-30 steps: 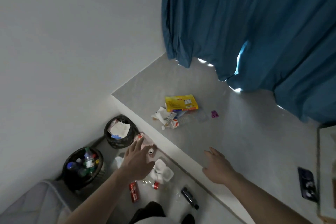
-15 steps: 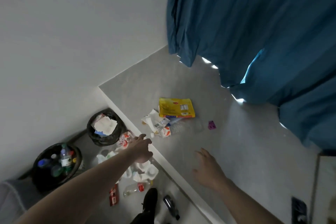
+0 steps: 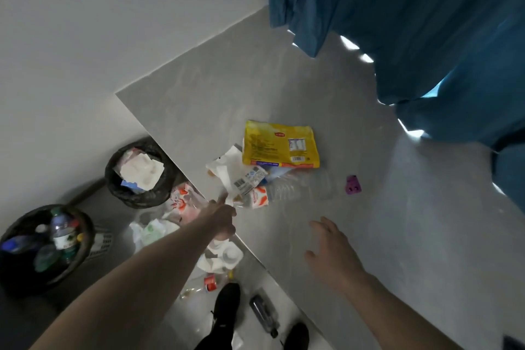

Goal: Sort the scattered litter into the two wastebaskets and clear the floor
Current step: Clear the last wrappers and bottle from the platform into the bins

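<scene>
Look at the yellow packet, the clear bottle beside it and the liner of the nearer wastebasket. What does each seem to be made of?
Yellow packet: probably glossy plastic film, since it lies flat, printed and creased.
Clear bottle: likely thin transparent plastic; the ledge shows through its ribbed body.
Liner: apparently thin black plastic bag, wrinkled and faintly shiny.

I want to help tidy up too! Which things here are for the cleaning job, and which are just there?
For the job:
- yellow packet
- clear bottle
- white wrappers
- purple scrap
- paper wastebasket
- bottle wastebasket
- floor litter
- left hand, reaching for the pile
- right hand, open

Just there:
- blue curtain
- white wall
- black shoes
</scene>
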Demonstrator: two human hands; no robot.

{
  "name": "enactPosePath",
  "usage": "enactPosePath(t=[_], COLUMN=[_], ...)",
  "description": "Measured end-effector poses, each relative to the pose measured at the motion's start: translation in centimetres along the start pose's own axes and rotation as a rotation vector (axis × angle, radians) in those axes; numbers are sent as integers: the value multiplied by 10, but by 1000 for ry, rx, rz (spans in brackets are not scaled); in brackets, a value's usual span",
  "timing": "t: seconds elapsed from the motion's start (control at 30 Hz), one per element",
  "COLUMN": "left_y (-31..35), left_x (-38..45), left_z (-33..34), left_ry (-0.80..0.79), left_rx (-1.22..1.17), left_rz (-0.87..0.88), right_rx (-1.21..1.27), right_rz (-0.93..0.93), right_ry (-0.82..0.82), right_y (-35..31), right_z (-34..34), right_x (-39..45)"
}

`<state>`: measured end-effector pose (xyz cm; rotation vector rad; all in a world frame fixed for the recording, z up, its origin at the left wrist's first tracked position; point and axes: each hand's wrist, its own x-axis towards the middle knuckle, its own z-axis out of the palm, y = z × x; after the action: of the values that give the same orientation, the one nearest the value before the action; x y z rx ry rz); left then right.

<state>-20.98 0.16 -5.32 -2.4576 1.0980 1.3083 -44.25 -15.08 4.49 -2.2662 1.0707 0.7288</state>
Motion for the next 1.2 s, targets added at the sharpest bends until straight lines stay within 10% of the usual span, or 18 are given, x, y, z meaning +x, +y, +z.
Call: enactPosePath(t=[0.63,0.9,1.2], left_y=[142,180,223], left_x=[-109,-32,99], left_z=[-23,-35,-3], left_ry=[291,24,196], left_rx=[-277,-774,62], left_rz=[513,362,237], right_rx=[262,380,462], right_rz=[-173,9,209], right_ry=[60,153,520], right_y=[47,106,165], right_z=[-3,0,24], right_x=[-16,-7,9])
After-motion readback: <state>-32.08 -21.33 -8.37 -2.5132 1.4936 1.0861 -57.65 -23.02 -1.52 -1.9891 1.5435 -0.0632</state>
